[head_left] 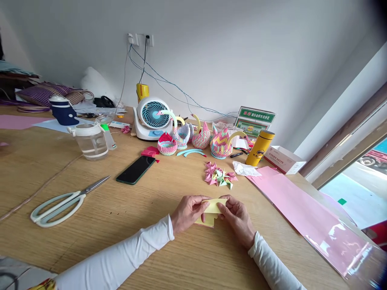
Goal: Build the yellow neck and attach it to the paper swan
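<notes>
Between my two hands is a small strip of yellow paper (214, 206). My left hand (189, 212) pinches its left end with thumb and fingers. At the right end, my right hand (237, 217) grips it the same way, thumb in front. Below the strip, more yellow paper (207, 221) lies on the table, partly hidden by my hands. Just beyond sits a loose pile of folded paper pieces (220, 176) in pink, yellow and green.
Paper swans (222, 143) and a white fan (154, 117) stand at the back. A phone (136, 170) and scissors (65, 205) lie left, near a water jug (90, 141). Pink sheets (308, 213), a yellow bottle (260, 148) and a sticky-note box (284, 160) are right.
</notes>
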A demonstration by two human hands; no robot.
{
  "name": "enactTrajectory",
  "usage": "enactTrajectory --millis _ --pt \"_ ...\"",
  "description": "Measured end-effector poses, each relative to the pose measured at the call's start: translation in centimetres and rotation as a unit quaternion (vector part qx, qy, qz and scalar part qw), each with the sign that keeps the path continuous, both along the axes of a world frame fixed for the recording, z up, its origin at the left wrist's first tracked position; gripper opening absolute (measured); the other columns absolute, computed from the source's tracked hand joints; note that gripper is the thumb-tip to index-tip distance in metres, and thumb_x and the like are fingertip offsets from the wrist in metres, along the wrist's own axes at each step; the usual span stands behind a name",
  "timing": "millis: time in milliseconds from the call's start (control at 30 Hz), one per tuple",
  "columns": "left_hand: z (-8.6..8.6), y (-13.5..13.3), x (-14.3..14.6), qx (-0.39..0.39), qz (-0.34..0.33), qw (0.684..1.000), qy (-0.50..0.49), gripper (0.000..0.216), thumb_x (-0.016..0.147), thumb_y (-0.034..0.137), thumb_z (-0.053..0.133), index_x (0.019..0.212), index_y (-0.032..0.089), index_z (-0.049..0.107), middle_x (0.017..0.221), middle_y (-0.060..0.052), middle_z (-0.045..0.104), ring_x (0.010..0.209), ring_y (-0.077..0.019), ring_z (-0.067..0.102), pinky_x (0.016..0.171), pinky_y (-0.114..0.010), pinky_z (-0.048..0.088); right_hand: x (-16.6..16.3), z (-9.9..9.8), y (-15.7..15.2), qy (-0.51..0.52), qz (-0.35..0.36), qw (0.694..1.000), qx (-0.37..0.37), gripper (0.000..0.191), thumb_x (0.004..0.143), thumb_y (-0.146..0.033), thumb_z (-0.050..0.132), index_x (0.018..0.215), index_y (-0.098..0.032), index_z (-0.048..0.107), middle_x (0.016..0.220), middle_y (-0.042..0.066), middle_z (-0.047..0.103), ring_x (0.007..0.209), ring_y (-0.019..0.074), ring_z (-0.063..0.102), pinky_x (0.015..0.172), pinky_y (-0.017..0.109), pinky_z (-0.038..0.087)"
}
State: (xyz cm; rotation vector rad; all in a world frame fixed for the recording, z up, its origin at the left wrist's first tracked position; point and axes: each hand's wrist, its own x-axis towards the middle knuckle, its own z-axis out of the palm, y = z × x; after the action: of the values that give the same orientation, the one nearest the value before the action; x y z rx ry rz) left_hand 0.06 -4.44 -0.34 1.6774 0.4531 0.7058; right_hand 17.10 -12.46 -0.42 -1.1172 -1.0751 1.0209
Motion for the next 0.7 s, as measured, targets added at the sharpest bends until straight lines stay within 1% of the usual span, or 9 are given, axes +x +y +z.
enactTrajectory --millis 167,300,400,500,700 --pt "0.11 0.00 0.03 -0.007 -0.005 1.000 -0.006 0.047 0.089 0.047 0.056 0.112 0.008 0.069 0.069 -0.003 0.063 0.054 -0.0096 0.054 0.052 -0.019 0.042 -0.01 0.21 -0.04 0.006 -0.004 1.000 -0.005 0.035 0.074 -0.050 0.077 0.085 -0.020 0.062 0.063 -0.002 0.056 0.054 0.0125 0.049 0.049 0.024 0.042" --pt "0.38 -0.12 -0.03 -0.014 -0.025 1.000 -0.002 0.045 0.089 0.045 0.057 0.115 0.010 0.068 0.081 -0.005 0.068 0.054 -0.0093 0.056 0.053 -0.020 0.045 0.07 0.03 0.06 0.010 -0.010 1.000 -0.001 0.036 0.073 -0.052 0.077 0.084 -0.020 0.062 0.069 0.000 0.059 0.058 0.0132 0.052 0.052 0.024 0.044" --pt "0.53 -0.08 -0.09 0.000 -0.019 1.000 0.001 0.045 0.089 0.045 0.056 0.115 0.011 0.068 0.087 -0.006 0.069 0.054 -0.0097 0.057 0.053 -0.020 0.045 0.09 -0.03 0.10 0.012 -0.011 1.000 0.000 0.036 0.072 -0.052 0.077 0.084 -0.021 0.062 0.069 -0.001 0.059 0.059 0.0131 0.053 0.052 0.024 0.044" --pt "0.64 -0.01 -0.17 -0.003 -0.013 1.000 0.009 0.046 0.089 0.045 0.057 0.115 0.009 0.068 0.079 -0.005 0.068 0.054 -0.0103 0.058 0.050 -0.019 0.043 0.04 0.06 0.00 0.017 -0.007 1.000 -0.001 0.036 0.073 -0.051 0.076 0.086 -0.020 0.064 0.069 -0.002 0.059 0.057 0.0121 0.052 0.053 0.024 0.044" --pt "0.69 -0.02 -0.18 -0.047 -0.025 0.998 -0.014 0.051 0.087 0.048 0.058 0.117 0.007 0.066 0.065 -0.003 0.062 0.053 -0.0104 0.058 0.049 -0.019 0.042 0.39 0.00 -0.39 0.035 0.012 0.999 -0.006 0.028 0.078 -0.044 0.075 0.090 -0.019 0.067 0.069 -0.002 0.061 0.057 0.0115 0.051 0.057 0.024 0.042"
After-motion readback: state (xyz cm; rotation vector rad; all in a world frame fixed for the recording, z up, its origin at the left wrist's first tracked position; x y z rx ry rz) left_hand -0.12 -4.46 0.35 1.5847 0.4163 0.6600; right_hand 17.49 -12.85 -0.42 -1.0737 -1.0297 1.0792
